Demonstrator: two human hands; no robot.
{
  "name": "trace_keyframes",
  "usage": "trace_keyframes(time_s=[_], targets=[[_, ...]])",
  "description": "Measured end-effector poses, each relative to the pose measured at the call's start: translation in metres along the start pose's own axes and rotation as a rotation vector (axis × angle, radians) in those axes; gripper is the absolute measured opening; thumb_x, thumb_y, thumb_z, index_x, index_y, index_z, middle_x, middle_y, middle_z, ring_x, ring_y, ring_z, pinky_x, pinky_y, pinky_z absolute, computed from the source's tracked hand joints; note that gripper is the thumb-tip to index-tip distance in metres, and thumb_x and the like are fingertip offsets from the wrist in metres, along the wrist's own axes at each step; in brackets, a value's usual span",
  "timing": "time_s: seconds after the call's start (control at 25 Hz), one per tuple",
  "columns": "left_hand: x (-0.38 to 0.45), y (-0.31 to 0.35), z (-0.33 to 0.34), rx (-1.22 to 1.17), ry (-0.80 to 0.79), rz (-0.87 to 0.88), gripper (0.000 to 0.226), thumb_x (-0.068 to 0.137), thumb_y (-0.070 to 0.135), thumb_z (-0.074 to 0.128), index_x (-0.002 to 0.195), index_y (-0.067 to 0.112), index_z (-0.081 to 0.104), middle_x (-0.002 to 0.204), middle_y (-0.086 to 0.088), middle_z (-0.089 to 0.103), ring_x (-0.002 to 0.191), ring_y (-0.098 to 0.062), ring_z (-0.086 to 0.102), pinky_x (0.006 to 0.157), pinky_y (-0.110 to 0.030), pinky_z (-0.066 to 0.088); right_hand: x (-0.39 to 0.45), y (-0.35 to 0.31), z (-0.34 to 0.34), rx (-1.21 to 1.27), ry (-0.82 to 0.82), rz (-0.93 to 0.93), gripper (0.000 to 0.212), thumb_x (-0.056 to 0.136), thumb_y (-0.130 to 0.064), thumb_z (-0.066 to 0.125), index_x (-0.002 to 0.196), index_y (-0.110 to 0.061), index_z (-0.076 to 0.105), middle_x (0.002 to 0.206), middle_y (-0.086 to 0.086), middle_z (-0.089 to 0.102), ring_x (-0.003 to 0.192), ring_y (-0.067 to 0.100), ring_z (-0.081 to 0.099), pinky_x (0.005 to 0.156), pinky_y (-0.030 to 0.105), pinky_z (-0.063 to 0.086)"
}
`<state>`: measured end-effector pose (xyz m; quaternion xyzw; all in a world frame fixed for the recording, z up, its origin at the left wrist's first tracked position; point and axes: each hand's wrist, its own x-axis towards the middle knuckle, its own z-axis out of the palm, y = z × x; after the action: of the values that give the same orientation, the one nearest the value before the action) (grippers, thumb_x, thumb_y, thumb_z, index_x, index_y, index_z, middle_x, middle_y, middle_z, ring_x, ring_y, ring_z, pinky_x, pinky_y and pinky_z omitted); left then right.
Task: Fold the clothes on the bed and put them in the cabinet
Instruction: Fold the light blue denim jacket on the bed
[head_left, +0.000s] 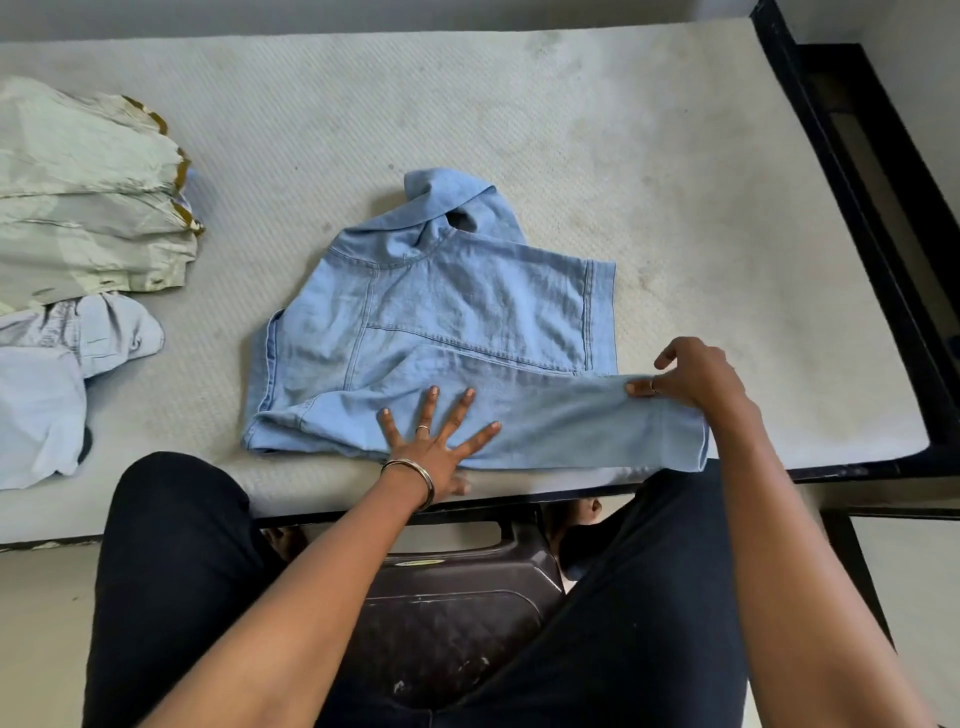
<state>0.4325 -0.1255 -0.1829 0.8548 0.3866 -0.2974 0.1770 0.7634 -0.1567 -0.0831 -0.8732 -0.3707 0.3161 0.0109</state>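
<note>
Denim jacket (441, 322) collar pointing away, left grip (434, 441) flat on it, right grip (685, 376) pinching sleeve (571, 426) lying crosswise

Three garments lie on one bed (519, 104): denim jacket (441, 312), pale green garment (88, 197), light blue garment (47, 384).

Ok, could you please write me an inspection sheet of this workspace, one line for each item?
Surface: bare mattress, pale, with faint stains, on a dark bed frame.
Job's things: denim jacket lies partly folded near the front edge, one sleeve drawn across its lower part.
Clutter: pale green garment and light blue garment lie at the left, not neatly folded.
Grippers: left hand presses flat on the jacket with spread fingers; right hand pinches the sleeve end.
Cables: nothing seen.
Surroundings: dark plastic chair under the person; cabinet not in view.
</note>
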Motion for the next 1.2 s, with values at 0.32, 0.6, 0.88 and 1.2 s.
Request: trace_keyframes(time_s=[0.32,0.6,0.88,1.2], targets=[[0.012,0.056,-0.008,0.085,0.013,0.33,0.076,0.09,0.043,0.054,0.152,0.035,0.013,0.162,0.001,-0.001,0.147,-0.025,-0.016,0.107,-0.071,-0.011,-0.027,-0.088,0.042,0.746,-0.155,-0.044,0.058,0.077,-0.039,0.082,0.117,-0.003,0.059,0.119,0.018,0.059,0.077,0.03,0.07,0.054,0.034,0.058],[-0.005,0.043,-0.031,-0.774,0.325,0.026,0.027,0.087,0.006,0.055,0.109,0.014,0.068,0.101,-0.013,0.07,0.095,-0.032,0.065,0.087,-0.039,0.051,-0.019,-0.034,0.084,0.332,-0.116,0.168,0.046,0.075,-0.041,0.084,0.081,-0.007,0.053,0.076,0.01,0.061,0.067,0.027,0.063,0.056,0.035,0.054],[0.017,0.054,-0.054,-1.704,0.192,-0.217,0.071,0.08,0.011,0.077,0.132,0.031,0.033,0.088,-0.006,0.057,0.077,-0.018,0.058,0.067,-0.032,0.052,-0.024,-0.033,0.103,0.883,-0.091,-0.102,0.026,0.09,-0.017,0.068,0.102,0.001,0.056,0.102,0.029,0.064,0.084,0.032,0.065,0.075,0.054,0.055],[0.025,0.056,-0.045,-0.512,0.599,-0.097,0.057,0.071,0.023,0.082,0.122,0.028,0.057,0.11,-0.007,0.055,0.095,-0.027,0.057,0.081,-0.041,0.05,-0.04,-0.048,0.113,-0.022,0.434,-0.009,0.058,0.077,0.008,0.055,0.13,-0.01,0.041,0.122,0.022,0.045,0.109,0.039,0.044,0.079,0.045,0.041]])
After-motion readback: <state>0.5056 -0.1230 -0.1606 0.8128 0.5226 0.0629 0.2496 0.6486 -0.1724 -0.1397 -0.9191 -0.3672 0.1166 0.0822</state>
